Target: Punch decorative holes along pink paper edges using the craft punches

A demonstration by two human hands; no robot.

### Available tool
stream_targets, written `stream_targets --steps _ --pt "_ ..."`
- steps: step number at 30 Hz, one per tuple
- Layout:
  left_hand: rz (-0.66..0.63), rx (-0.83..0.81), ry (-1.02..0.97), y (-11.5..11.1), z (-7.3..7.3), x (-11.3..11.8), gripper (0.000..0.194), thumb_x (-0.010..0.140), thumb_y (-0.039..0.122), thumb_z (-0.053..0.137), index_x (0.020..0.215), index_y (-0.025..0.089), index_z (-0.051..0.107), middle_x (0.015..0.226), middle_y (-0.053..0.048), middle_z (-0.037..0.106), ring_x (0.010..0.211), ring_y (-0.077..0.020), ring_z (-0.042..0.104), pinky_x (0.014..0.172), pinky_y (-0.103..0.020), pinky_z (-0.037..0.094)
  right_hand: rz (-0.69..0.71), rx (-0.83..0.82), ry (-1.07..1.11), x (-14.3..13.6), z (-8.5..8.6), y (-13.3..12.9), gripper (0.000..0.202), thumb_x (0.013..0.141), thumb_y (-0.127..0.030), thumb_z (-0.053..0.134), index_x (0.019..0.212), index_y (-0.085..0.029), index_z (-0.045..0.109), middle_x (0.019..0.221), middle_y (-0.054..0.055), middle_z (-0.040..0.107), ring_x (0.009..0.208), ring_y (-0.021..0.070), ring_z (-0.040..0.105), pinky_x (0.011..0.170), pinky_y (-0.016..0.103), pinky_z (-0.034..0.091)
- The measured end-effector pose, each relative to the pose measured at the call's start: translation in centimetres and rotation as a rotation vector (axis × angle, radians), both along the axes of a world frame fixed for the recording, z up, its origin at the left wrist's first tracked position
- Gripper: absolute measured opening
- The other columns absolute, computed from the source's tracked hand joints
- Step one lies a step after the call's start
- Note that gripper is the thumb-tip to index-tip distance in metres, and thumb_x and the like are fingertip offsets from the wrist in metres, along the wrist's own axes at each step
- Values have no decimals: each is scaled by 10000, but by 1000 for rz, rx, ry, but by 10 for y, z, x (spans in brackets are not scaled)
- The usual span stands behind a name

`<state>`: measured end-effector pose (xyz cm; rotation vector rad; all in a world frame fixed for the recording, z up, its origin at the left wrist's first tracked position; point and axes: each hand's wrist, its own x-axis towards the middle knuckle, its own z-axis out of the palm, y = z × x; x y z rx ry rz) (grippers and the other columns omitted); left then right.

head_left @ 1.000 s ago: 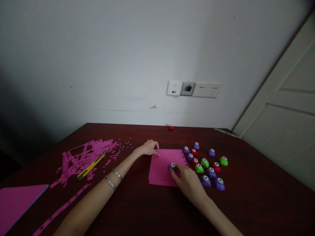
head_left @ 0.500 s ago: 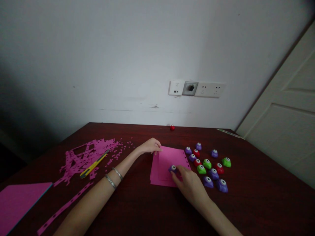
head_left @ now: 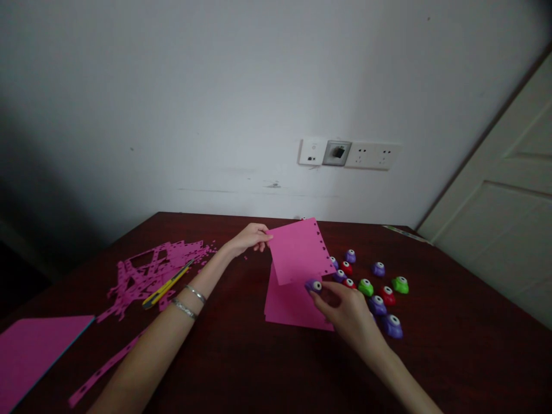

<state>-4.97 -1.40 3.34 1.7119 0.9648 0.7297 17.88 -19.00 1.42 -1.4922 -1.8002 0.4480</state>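
Observation:
Between the thumb and fingers of my left hand (head_left: 251, 238) is the upper left corner of a pink paper sheet (head_left: 297, 250), raised and tilted above the table. Small dark holes run down its right edge and along part of the bottom edge. My right hand (head_left: 351, 307) pinches a purple craft punch (head_left: 314, 285) at the sheet's lower edge; I cannot tell whether the paper sits in its slot. Underneath lie larger pink sheets (head_left: 287, 310) on the table. Several purple, red and green punches (head_left: 365, 287) stand just beyond my right hand.
A heap of punched pink strips (head_left: 155, 267) lies at the left, with a yellow utility knife (head_left: 168, 286) on its edge. Another pink stack (head_left: 38, 351) occupies the near left corner. A pink strip (head_left: 103, 368) lies by my left forearm. The wall (head_left: 215, 115) borders the table's back.
My left hand has lifted the punched sheet off the larger sheets and turned it. My right hand has raised the purple punch slightly and shifted it right.

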Motion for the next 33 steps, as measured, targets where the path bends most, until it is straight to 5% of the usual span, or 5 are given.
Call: stream_targets --steps 5,13,33 --pt "11 -4 -26 -1 -7 7 165 756 262 611 720 136 510 534 20 570 395 -54 496 366 -162 291 -35 -99 8 1 -14 5 257 775 -363 518 690 -165 659 526 0 606 455 129 550 436 210 408" --pt "-20 -41 -50 2 -21 12 141 759 242 603 742 131 518 611 -24 633 416 -67 531 363 -165 330 -115 1 -226 2 -17 7 287 788 -354 516 580 -175 600 510 10 602 459 129 541 466 229 341" --pt "-20 -70 -50 0 -18 14 135 755 226 606 730 124 522 607 -25 634 410 -59 527 373 -169 338 -146 -16 -288 1 -14 5 293 801 -353 495 590 -181 602 541 21 624 497 153 571 503 250 345"
